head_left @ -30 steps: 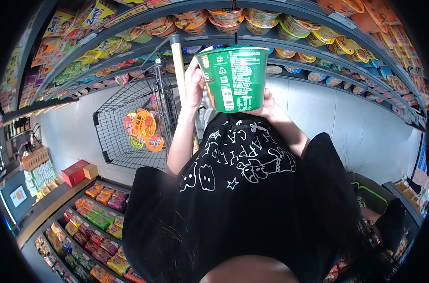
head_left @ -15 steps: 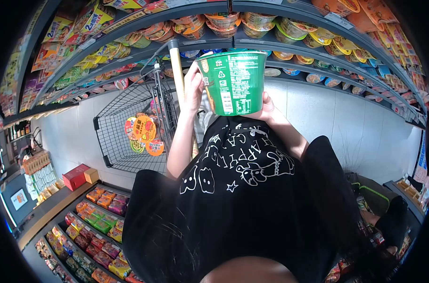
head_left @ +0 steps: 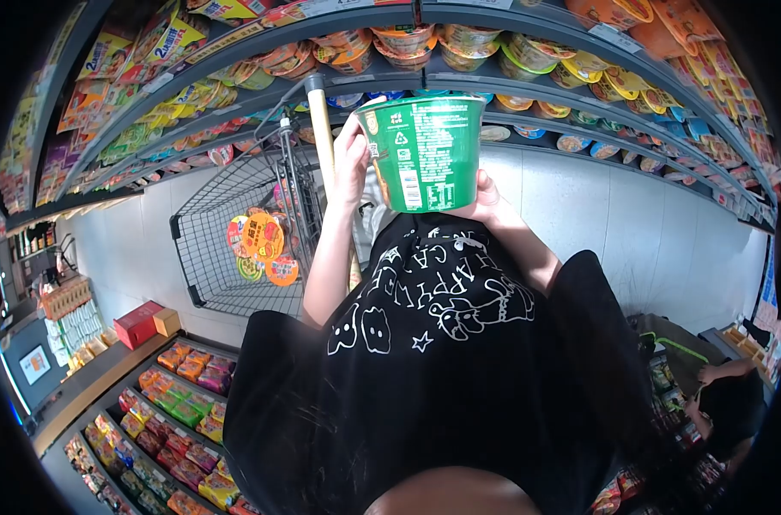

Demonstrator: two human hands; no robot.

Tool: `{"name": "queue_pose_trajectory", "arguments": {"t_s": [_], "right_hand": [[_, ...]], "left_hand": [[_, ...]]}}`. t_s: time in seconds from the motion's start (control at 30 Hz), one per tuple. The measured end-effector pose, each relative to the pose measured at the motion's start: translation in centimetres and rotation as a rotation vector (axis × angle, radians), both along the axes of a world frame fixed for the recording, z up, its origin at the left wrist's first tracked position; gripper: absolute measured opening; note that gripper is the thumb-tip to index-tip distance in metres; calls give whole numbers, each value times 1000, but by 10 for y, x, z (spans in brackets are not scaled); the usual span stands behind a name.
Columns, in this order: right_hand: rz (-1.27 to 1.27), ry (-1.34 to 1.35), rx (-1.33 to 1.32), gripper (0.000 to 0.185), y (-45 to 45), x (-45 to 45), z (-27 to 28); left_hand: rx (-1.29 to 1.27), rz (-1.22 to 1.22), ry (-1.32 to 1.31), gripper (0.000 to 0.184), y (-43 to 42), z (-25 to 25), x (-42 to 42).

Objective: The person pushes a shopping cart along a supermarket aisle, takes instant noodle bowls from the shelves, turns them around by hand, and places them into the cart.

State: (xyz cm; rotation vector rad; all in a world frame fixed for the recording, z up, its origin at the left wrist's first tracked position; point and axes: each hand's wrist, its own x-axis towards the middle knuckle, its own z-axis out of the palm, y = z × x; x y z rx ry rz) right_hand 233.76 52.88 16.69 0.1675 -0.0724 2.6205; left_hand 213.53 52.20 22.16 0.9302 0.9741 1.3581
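A large green noodle tub (head_left: 433,159) is upright in front of my chest, its printed side with a barcode facing me. My left hand (head_left: 350,159) grips its left side, fingers partly behind the tub. At the lower right of the tub, my right hand (head_left: 485,199) supports it, with some fingers hidden behind or beneath it. The cart's pale handle (head_left: 321,129) is right beside my left hand. Inside the wire shopping cart (head_left: 223,202) lie several round-lidded noodle packs (head_left: 262,239).
Shelves (head_left: 459,81) full of bowl noodles curve across the front. Packaged goods fill a rack (head_left: 184,412) at the lower left, near a red box (head_left: 138,324). Another person (head_left: 729,399) is at the lower right beside a dark green bag or basket.
The tub and both my hands have come slightly lower and nearer my body. At the lower right, the other person's arms have come into view.
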Motion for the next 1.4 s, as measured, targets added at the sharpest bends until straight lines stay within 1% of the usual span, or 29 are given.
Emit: {"name": "queue_pose_trajectory", "arguments": {"t_s": [0.07, 0.17, 0.4, 0.5, 0.7, 0.87, 1.07, 1.17, 1.27, 1.4], "right_hand": [[10, 31, -9, 66, 0, -1, -5], [-2, 9, 7, 66, -1, -2, -1], [7, -11, 18, 65, -2, -5, 1], [17, 45, -3, 66, -2, -6, -2], [20, -12, -22, 68, -1, -7, -3], [33, 6, -16, 71, 1, -6, 0], [29, -12, -13, 72, 2, -2, -2], [26, -5, -28, 72, 2, -2, -3], [29, 6, -27, 71, 2, -1, -6], [28, -24, -28, 70, 1, 0, -6]], "left_hand": [[23, 13, -13, 60, 1, 4, 2], [10, -2, -25, 62, 0, 8, 3], [10, 12, -11, 64, -1, 4, -1], [-4, 28, -7, 64, -1, 4, -1], [-19, 54, 17, 60, -3, 3, -4], [-20, 69, 64, 52, -1, -3, -9], [-7, 79, 73, 44, 0, 12, 0], [30, 67, 94, 43, 0, 5, -3], [-12, 52, 103, 44, 0, 5, -5], [19, 58, 140, 43, 1, 8, -4]]}}
